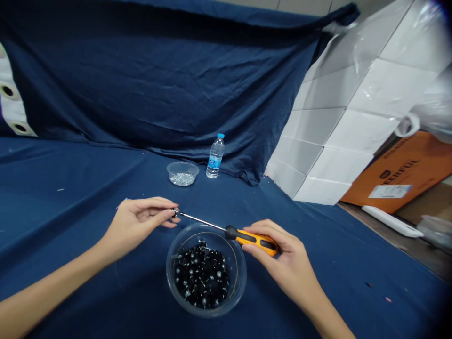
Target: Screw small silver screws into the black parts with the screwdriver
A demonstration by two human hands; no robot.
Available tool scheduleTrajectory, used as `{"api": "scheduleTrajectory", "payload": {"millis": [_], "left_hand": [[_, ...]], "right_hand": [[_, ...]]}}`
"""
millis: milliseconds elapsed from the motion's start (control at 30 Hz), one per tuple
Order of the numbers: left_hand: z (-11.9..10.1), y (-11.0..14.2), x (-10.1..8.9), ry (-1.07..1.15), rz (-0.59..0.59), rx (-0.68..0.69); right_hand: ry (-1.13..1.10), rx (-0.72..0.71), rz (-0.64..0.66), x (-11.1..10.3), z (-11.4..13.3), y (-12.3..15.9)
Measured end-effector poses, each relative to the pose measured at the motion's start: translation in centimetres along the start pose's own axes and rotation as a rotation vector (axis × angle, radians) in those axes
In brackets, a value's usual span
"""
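My right hand is wrapped round the yellow and black handle of a screwdriver. Its thin metal shaft points left, and the tip meets a small black part pinched between the thumb and fingers of my left hand. The fingers hide most of that part, so its exact kind cannot be told. Below the shaft, a clear round plastic bowl holds a heap of small black parts with shiny metal spots, perhaps screw heads.
Behind stands a second clear bowl with small silvery pieces. Beside it is a water bottle with a blue cap. White boxes are stacked at the right, near an orange carton. Dark blue cloth covers the surface.
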State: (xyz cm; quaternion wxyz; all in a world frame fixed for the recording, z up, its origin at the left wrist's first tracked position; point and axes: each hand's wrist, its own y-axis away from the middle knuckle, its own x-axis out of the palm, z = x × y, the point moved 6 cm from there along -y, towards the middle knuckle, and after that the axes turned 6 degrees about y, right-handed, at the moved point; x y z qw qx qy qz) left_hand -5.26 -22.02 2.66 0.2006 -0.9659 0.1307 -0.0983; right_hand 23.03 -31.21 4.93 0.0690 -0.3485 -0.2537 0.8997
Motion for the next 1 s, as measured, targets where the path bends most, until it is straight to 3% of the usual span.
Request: {"api": "scheduleTrajectory", "payload": {"millis": [267, 467, 700, 867, 1000], "left_hand": [[0.7, 0.2, -0.5, -0.005, -0.097, -0.109], [1.6, 0.2, -1.0, 0.049, -0.124, -0.150], [1.4, 0.4, -0.8, 0.067, -0.148, -0.160], [1.8, 0.4, -1.6, 0.043, -0.170, -0.186], [1.4, 1.0, -2.6, -0.057, -0.134, -0.124]], "right_hand": [[-0.137, 0.233, 0.068, 1.1, -1.6, 0.7], [-0.086, 0.108, -0.016, 0.3, -0.5, 0.1], [-0.134, 0.238, 0.009, 0.8, -0.6, 0.5], [-0.213, 0.245, -0.013, 0.9, -0.7, 0.6], [-0.252, 0.326, 0.084, 1.2, -0.5, 0.5]]}}
